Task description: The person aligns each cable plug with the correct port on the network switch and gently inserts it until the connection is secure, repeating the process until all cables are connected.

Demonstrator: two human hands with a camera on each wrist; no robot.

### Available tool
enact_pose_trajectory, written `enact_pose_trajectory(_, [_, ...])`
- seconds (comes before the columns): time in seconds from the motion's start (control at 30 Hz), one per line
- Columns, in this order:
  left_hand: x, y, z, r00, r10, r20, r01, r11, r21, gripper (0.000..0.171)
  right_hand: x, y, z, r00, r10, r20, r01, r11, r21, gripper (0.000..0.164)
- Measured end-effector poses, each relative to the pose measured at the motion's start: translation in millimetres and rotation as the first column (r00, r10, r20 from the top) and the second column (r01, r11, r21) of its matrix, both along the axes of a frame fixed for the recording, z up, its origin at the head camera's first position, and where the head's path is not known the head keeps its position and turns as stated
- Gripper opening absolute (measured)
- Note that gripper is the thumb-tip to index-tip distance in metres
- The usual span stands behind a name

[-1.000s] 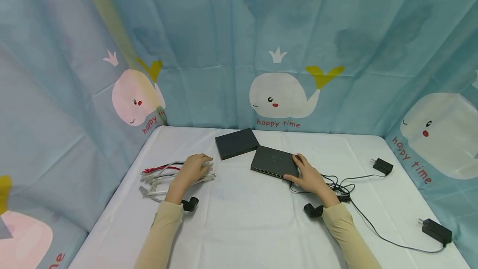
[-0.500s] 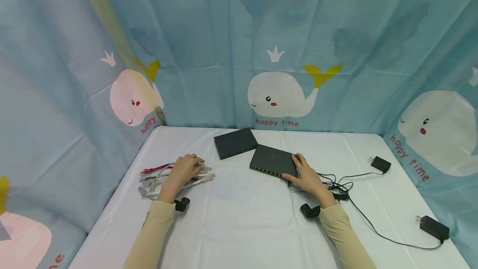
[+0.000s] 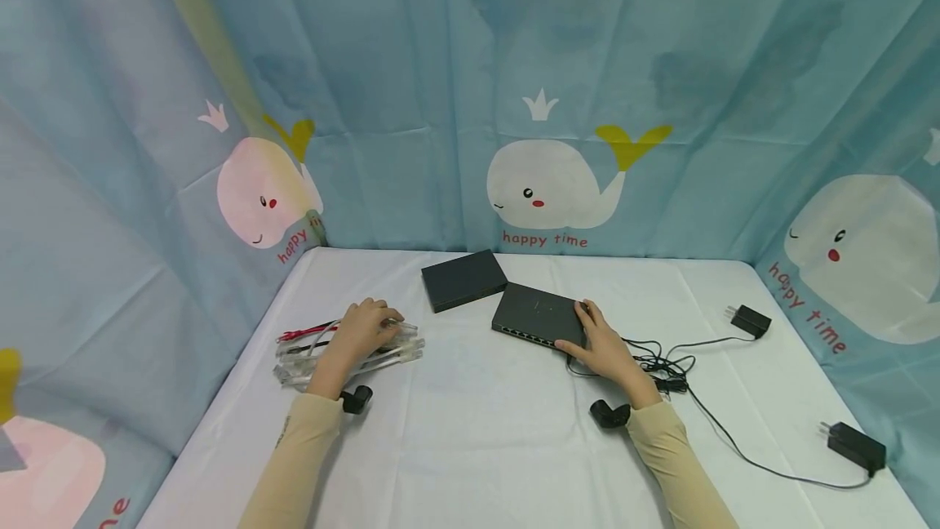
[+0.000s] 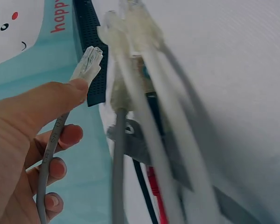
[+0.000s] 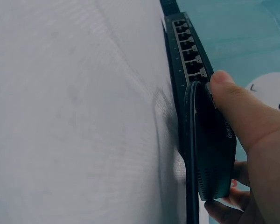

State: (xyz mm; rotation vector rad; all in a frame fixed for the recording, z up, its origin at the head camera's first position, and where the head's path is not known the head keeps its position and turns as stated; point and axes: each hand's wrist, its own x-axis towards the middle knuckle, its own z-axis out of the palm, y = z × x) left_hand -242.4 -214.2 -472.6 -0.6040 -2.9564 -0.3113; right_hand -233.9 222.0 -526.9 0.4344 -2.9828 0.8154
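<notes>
My left hand point(image 3: 357, 335) is over the bundle of network cables on the table's left. Between thumb and fingers it pinches a grey Ethernet cable point(image 4: 51, 149), just behind its clear plug point(image 4: 89, 63). Beside that hand, more pale cables point(image 4: 151, 112) lie with their plugs pointing the same way. My right hand point(image 3: 604, 345) grips the right end of a black network switch point(image 3: 539, 313), thumb at the front edge by the row of ports point(image 5: 189, 49), fingers on the far side. A black cord point(image 5: 191, 149) passes in front of the switch's near end in the right wrist view.
Behind the switch's left corner sits another flat black box point(image 3: 464, 280). To the right, tangled black cords point(image 3: 668, 370) lead to two power adapters, one farther back point(image 3: 752, 322) and one nearer point(image 3: 856, 447). A whale-print curtain point(image 3: 411, 186) borders the white table point(image 3: 485, 447).
My left hand has shifted slightly left over the cable bundle. The right hand keeps its hold on the network switch, which stays in place.
</notes>
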Motion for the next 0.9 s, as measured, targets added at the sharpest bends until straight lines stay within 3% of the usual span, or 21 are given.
enact_pose_trajectory(0.3, [2.6, 8, 14.0, 0.995, -0.007, -0.099, 0.008, 1.000, 0.013, 0.018, 0.8, 1, 0.0, 1.000, 0.008, -0.004, -0.008, 1.000, -0.015, 0.090])
enact_pose_trajectory(0.57, [-1.6, 9, 23.3, 0.987, -0.021, -0.160, 0.022, 1.000, 0.007, 0.018, 1.0, 2, -1.5, 1.000, 0.000, -0.012, -0.001, 1.000, -0.021, 0.090])
enact_pose_trajectory(0.9, [-3.2, 4, 34.8, 0.941, -0.046, -0.334, 0.068, 0.996, 0.054, 0.019, 0.7, 1, -4.0, 1.000, 0.004, -0.011, -0.005, 1.000, -0.022, 0.089])
